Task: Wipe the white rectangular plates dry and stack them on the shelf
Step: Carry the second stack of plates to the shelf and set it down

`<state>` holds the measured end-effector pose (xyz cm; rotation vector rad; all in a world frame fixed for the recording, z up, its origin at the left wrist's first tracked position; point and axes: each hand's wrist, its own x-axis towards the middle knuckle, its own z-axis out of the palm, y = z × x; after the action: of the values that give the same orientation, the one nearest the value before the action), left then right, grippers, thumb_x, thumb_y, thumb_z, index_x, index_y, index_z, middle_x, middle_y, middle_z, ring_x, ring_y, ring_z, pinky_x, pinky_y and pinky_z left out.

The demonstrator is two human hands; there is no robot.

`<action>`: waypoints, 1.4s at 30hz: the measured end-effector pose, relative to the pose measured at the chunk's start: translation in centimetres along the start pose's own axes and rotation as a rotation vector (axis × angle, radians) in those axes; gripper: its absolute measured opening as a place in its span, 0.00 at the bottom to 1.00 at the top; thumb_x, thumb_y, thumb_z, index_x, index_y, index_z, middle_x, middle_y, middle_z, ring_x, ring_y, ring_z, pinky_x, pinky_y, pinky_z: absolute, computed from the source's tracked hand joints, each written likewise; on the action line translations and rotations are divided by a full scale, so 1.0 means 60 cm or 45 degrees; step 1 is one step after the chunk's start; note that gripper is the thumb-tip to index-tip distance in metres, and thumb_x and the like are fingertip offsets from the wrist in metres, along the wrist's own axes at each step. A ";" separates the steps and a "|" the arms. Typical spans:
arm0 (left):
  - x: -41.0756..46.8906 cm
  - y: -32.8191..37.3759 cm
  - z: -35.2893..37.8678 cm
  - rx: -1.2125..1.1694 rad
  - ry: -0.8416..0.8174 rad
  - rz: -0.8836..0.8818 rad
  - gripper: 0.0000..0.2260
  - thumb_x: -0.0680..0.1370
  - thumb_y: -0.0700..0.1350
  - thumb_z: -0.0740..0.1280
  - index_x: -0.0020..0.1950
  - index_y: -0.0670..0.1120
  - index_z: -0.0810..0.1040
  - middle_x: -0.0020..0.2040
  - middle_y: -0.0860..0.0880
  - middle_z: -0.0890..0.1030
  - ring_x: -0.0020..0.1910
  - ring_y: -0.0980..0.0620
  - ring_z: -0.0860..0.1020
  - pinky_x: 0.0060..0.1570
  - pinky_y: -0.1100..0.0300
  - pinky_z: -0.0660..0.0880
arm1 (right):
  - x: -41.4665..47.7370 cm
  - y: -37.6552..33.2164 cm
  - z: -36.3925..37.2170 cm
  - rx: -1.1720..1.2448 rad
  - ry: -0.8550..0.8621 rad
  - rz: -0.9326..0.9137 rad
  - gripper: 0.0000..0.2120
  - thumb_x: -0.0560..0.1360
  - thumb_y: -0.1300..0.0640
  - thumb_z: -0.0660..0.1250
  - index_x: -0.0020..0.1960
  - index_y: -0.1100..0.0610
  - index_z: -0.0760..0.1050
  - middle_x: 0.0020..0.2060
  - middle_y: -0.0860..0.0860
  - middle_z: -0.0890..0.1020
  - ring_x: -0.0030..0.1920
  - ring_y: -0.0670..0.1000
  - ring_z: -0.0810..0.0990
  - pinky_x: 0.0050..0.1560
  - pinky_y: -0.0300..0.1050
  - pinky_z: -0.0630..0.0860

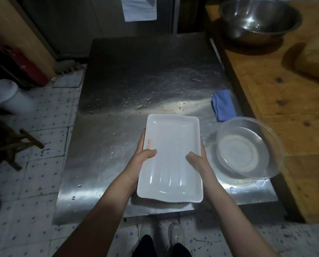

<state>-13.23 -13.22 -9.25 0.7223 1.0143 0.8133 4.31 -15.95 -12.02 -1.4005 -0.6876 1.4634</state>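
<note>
Wet steel bench (136, 89) carries a blue cloth (223, 104) near the plate (171, 160), which both hands, left (142, 160) and right (197, 162), grip by its long edges, seemingly ready for wiping.

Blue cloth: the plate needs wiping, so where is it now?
In the head view, the cloth lies at the right edge of the steel table, just beyond the clear bowl, right of the plate.

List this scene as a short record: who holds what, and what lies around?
Plate: white rectangular plate, held over the steel table
Left hand: grips its left edge, thumb on top
Right hand: grips its right edge, thumb on top
Cloth: blue cloth, lying untouched on the table
Nearby: clear bowl right of the plate; metal bowl on the wooden counter
Table surface: water droplets
</note>
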 end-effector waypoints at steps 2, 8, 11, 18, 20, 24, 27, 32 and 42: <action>-0.004 0.003 0.004 0.015 0.007 0.006 0.33 0.65 0.42 0.63 0.70 0.56 0.65 0.59 0.48 0.79 0.50 0.48 0.81 0.41 0.57 0.77 | -0.008 -0.002 0.000 0.040 -0.048 -0.022 0.37 0.71 0.66 0.62 0.75 0.47 0.55 0.39 0.43 0.79 0.35 0.40 0.81 0.33 0.32 0.75; -0.036 0.004 0.018 -0.025 0.103 -0.062 0.32 0.64 0.42 0.63 0.69 0.51 0.67 0.48 0.50 0.83 0.40 0.49 0.83 0.32 0.58 0.77 | -0.017 -0.028 -0.006 0.000 -0.122 0.024 0.36 0.74 0.65 0.63 0.75 0.44 0.54 0.36 0.41 0.81 0.35 0.39 0.81 0.34 0.32 0.76; -0.061 0.012 0.021 -0.071 0.138 -0.049 0.31 0.64 0.41 0.63 0.68 0.50 0.68 0.43 0.50 0.84 0.36 0.49 0.83 0.30 0.58 0.77 | -0.031 -0.055 0.002 -0.031 -0.158 0.011 0.33 0.78 0.69 0.58 0.76 0.47 0.53 0.45 0.43 0.79 0.35 0.36 0.81 0.34 0.30 0.75; -0.136 0.103 0.032 -0.161 0.184 0.122 0.26 0.67 0.40 0.64 0.65 0.47 0.70 0.41 0.49 0.84 0.35 0.50 0.82 0.30 0.59 0.77 | -0.092 -0.154 0.057 -0.036 -0.444 -0.143 0.35 0.70 0.59 0.64 0.75 0.49 0.56 0.53 0.50 0.81 0.49 0.50 0.84 0.42 0.44 0.80; -0.162 0.139 0.029 -0.175 0.181 0.156 0.20 0.71 0.39 0.63 0.64 0.46 0.71 0.41 0.47 0.83 0.34 0.49 0.82 0.29 0.59 0.77 | -0.107 -0.188 0.086 -0.043 -0.507 -0.199 0.36 0.69 0.56 0.64 0.75 0.50 0.56 0.57 0.53 0.80 0.50 0.52 0.83 0.45 0.46 0.81; -0.219 0.210 0.003 -0.186 0.207 0.261 0.12 0.77 0.38 0.56 0.58 0.43 0.73 0.40 0.45 0.82 0.32 0.49 0.81 0.30 0.61 0.77 | -0.137 -0.245 0.161 -0.096 -0.572 -0.273 0.39 0.73 0.52 0.68 0.76 0.44 0.50 0.69 0.49 0.68 0.56 0.51 0.79 0.44 0.39 0.79; -0.263 0.263 -0.032 -0.198 0.244 0.345 0.16 0.78 0.39 0.56 0.65 0.46 0.71 0.49 0.44 0.83 0.44 0.44 0.83 0.32 0.58 0.77 | -0.160 -0.274 0.224 -0.043 -0.626 -0.268 0.34 0.76 0.49 0.63 0.75 0.37 0.48 0.66 0.44 0.67 0.53 0.45 0.77 0.40 0.37 0.79; -0.348 0.341 -0.134 -0.182 0.243 0.609 0.17 0.78 0.37 0.56 0.58 0.53 0.77 0.47 0.48 0.83 0.40 0.47 0.82 0.37 0.57 0.78 | -0.211 -0.294 0.369 -0.023 -0.749 -0.313 0.33 0.76 0.49 0.63 0.75 0.38 0.50 0.67 0.45 0.69 0.57 0.49 0.78 0.50 0.45 0.77; -0.539 0.476 -0.425 -0.030 0.120 0.711 0.16 0.78 0.35 0.54 0.45 0.49 0.80 0.38 0.46 0.84 0.34 0.47 0.82 0.36 0.56 0.78 | -0.332 -0.250 0.709 0.073 -0.847 -0.339 0.28 0.78 0.52 0.61 0.75 0.40 0.56 0.65 0.51 0.75 0.54 0.55 0.81 0.42 0.46 0.79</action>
<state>-53.34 -22.45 19.32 0.9723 0.8920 1.3493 -35.12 -19.12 17.39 -0.7214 -1.1810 1.7136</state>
